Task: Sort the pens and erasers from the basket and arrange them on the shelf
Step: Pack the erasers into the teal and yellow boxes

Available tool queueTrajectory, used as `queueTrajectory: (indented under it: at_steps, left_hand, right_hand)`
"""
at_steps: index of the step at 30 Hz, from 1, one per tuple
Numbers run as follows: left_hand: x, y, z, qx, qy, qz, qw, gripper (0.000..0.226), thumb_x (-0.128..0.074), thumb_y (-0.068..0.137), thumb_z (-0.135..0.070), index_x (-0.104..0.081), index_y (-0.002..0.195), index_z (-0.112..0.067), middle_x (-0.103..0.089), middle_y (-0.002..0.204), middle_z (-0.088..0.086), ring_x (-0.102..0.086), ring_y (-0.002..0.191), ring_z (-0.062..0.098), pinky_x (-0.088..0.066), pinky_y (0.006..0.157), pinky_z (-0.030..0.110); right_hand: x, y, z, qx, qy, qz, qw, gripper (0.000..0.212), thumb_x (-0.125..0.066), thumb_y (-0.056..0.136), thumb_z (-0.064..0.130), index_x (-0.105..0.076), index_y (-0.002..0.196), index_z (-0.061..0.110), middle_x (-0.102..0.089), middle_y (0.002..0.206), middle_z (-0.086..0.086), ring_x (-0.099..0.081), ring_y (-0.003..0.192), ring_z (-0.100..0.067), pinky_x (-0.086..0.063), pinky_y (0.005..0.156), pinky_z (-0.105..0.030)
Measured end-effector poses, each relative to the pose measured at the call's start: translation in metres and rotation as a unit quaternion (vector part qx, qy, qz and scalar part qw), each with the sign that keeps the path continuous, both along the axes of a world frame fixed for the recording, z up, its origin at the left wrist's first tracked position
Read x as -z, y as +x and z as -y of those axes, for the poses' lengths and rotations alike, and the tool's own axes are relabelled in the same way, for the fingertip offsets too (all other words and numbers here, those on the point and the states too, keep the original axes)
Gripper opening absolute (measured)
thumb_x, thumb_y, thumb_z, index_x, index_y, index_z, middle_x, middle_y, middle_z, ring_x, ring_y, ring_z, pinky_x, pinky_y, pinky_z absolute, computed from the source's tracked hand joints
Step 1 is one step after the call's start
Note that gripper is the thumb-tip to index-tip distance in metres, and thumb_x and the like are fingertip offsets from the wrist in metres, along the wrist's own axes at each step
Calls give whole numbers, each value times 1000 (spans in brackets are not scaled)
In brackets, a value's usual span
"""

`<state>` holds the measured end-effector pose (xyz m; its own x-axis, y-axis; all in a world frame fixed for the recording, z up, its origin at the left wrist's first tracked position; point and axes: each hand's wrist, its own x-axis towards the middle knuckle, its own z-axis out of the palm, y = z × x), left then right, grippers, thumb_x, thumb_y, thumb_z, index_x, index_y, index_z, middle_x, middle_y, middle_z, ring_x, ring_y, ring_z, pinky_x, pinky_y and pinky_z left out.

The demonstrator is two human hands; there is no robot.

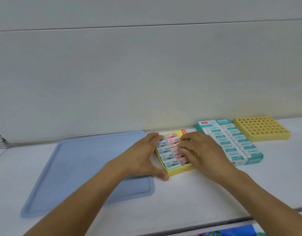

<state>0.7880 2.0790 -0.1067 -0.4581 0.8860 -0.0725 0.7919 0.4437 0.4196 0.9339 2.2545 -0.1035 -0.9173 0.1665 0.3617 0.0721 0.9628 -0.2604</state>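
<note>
Left hand [143,157] fingers spread gripping yellow eraser box [174,172], right hand [199,150] fingers flat on erasers [169,151]

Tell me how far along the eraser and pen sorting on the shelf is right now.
Done, apparently: the teal and white eraser box sits filled on the white shelf. In hand: the left hand steadies the yellow cardboard eraser box while the right hand presses the pink and pale green erasers into rows. Left: the yellow perforated pen holder shows no pens, and the pale blue plastic tray holds nothing.
</note>
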Motion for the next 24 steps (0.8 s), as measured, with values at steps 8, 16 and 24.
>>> queueTrajectory:
  at_steps: [8,16,24]
  left_hand:
    - [-2,27,-4,-62,39,-183,980,87,-51,62,-87,-48,123,-25,-45,109,-9,-45,102,13,-35,88,25]
    - [-2,20,-17,17,172,-285,943,66,-69,59,-74,-63,91,-17,-59,104,3,-56,95,24,-44,84,38]
    - [14,5,-47,208,79,-162,961,69,-36,88,-73,-27,149,-41,-6,157,-27,7,147,-2,9,121,36]
  right_hand:
    - [-7,14,2,26,-83,100,991,78,-10,86,68,-10,154,31,2,157,23,12,139,14,15,114,-18]
    - [2,66,-46,312,-88,0,946,66,-50,91,50,-35,146,17,-29,156,-8,-25,141,-25,-17,114,-38]
    - [16,87,-69,244,-161,113,950,108,-30,63,88,-13,153,32,2,160,12,1,144,-6,-13,119,-35]
